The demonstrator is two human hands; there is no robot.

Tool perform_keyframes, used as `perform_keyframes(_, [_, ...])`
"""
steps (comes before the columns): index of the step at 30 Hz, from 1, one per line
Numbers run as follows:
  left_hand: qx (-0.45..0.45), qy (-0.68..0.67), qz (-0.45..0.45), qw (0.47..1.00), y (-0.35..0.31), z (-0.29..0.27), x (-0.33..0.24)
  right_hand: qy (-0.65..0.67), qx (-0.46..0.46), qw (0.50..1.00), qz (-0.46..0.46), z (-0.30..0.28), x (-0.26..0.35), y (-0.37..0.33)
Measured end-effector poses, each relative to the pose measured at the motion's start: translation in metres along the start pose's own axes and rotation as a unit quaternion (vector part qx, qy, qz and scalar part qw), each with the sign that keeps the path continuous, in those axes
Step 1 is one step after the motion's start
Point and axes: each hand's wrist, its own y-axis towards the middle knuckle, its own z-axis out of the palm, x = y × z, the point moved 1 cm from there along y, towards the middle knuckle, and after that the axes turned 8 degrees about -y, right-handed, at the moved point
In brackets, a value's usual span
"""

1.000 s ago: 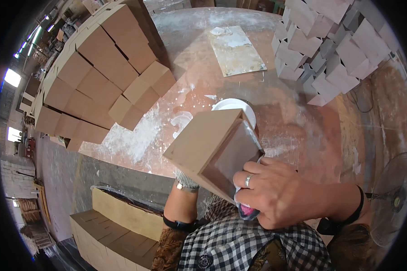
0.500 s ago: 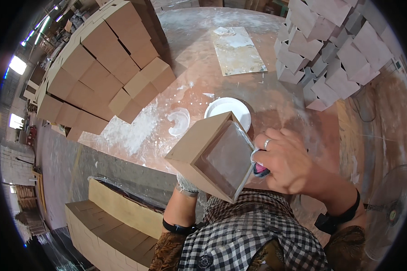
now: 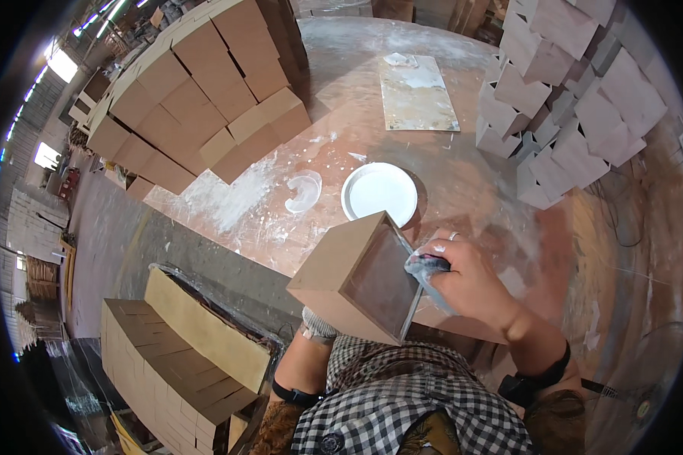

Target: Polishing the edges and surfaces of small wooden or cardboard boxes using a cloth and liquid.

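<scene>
A brown box [image 3: 334, 262] with an open end hangs tilted in front of my apron. Its inside looks greyish white, and a whitish smear runs along the rim. My left hand [image 3: 319, 324], in a knit glove, holds the box from its lower left side; most of its fingers are hidden behind it. My bare right hand [image 3: 470, 279] is closed on a damp, bluish-grey rag [image 3: 425, 265] with a bit of pink, held against the box's right rim. Just beyond the box sits a round white basin [image 3: 344, 199] with white liquid in it.
Brown boxes [image 3: 205, 83] are stacked at the far left, whitish ones [image 3: 561, 121] at the right. A stained board [image 3: 421, 95] and a curved clear plastic piece [image 3: 305, 193] lie on the paint-spattered table [image 3: 273, 243]. More brown boxes [image 3: 159, 371] stand at lower left; a fan [image 3: 645, 402] is at lower right.
The rag has moved up along the box's right rim, and my right hand has turned, so more of the rag shows. The box sits a little lower; the whole view has shifted slightly.
</scene>
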Motion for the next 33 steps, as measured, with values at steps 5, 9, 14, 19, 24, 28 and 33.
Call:
perform_keyframes(5, [-0.036,0.082,0.020,0.996,-0.014,-0.010,0.008,0.176,0.101,0.963,0.178,0.022,-0.032,-0.011])
perform_keyframes(9, [-0.068,0.129,0.034,0.989,-0.022,-0.025,0.002,0.464,0.015,0.838,0.287,0.029,-0.018,0.000])
perform_keyframes(14, [-0.043,0.173,0.039,0.983,-0.012,-0.033,-0.001,0.488,-0.006,0.818,0.303,0.018,-0.001,0.009])
perform_keyframes(19, [-0.006,0.264,0.039,0.964,-0.006,-0.045,-0.015,0.402,-0.002,0.893,0.203,0.013,0.021,0.019])
perform_keyframes(24, [0.071,0.384,0.035,0.920,0.000,-0.051,-0.021,0.329,0.018,0.932,0.151,0.003,0.046,0.016])
perform_keyframes(28, [0.127,0.476,0.035,0.870,0.002,-0.060,-0.023,0.211,0.072,0.967,-0.125,0.009,0.060,0.002])
perform_keyframes(33, [0.166,0.551,0.038,0.817,0.010,-0.058,-0.020,0.230,0.176,0.936,-0.202,0.016,0.065,-0.015])
